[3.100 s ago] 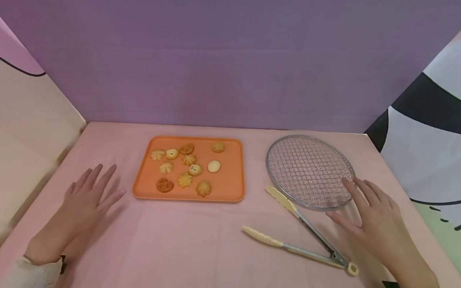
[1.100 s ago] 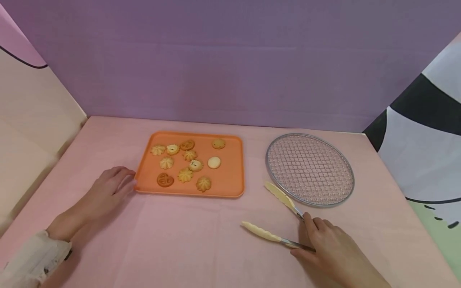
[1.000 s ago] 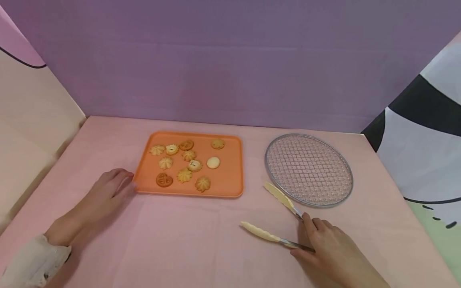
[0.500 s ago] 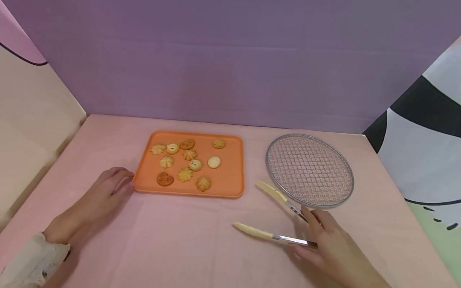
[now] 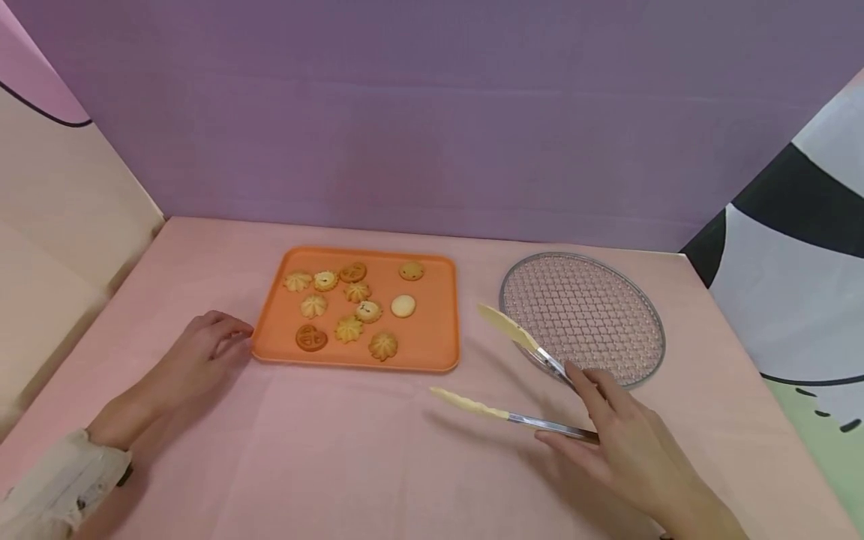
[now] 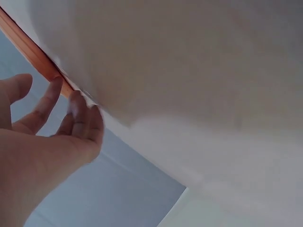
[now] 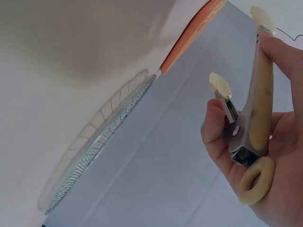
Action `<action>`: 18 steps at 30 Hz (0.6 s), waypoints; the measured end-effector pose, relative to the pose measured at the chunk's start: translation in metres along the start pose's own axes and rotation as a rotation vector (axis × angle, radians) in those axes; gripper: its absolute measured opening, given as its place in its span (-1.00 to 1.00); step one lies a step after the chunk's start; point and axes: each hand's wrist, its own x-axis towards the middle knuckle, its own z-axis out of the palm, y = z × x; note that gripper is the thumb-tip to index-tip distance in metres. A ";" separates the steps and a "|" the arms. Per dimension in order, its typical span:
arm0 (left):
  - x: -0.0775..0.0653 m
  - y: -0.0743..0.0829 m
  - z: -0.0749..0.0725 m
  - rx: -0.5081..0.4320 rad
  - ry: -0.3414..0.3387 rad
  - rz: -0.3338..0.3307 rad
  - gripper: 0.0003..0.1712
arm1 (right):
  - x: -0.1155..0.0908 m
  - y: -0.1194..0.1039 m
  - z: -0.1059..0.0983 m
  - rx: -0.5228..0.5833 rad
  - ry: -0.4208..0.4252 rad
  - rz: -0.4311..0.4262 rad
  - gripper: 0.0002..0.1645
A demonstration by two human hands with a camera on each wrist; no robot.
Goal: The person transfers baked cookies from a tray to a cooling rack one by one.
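My right hand (image 5: 628, 450) grips a pair of metal tongs (image 5: 556, 429) with cream-coloured tips, thumb on one arm and fingers on the other. The tongs' arms are spread wide, held above the table with their shadow below. One tip overlaps the near left rim of the round wire mesh rack (image 5: 587, 322). In the right wrist view the tongs' cream ring (image 7: 258, 182) sits against the palm. My left hand (image 5: 192, 364) rests at the left edge of an orange tray (image 5: 432, 337), loosely bent fingertips at its rim. Several small cookies (image 5: 382, 346) lie spread on the tray.
Pink cloth (image 5: 324, 450) covers the table. A purple backdrop (image 5: 432, 127) rises behind it, with a pale panel (image 5: 67, 225) on the left and a patterned one (image 5: 803, 225) on the right. The tray and rack stand side by side with a gap between them.
My right hand came in from the right, took hold of the tongs lying on the table and lifted them up and slightly leftward. My left hand moved right to the tray's edge.
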 end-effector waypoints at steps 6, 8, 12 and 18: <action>0.003 0.003 -0.001 -0.045 -0.085 -0.111 -0.81 | 0.015 0.005 -0.001 -0.031 0.007 -0.034 0.04; 0.003 0.003 -0.001 -0.061 -0.102 -0.123 -0.81 | 0.021 0.006 -0.001 -0.034 0.005 -0.045 0.03; 0.004 0.004 0.000 -0.065 -0.110 -0.139 -0.83 | 0.030 0.009 0.001 -0.040 0.000 -0.073 0.01; 0.005 0.003 0.002 -0.076 -0.102 -0.130 -0.82 | 0.041 0.012 0.011 -0.040 -0.032 -0.082 -0.03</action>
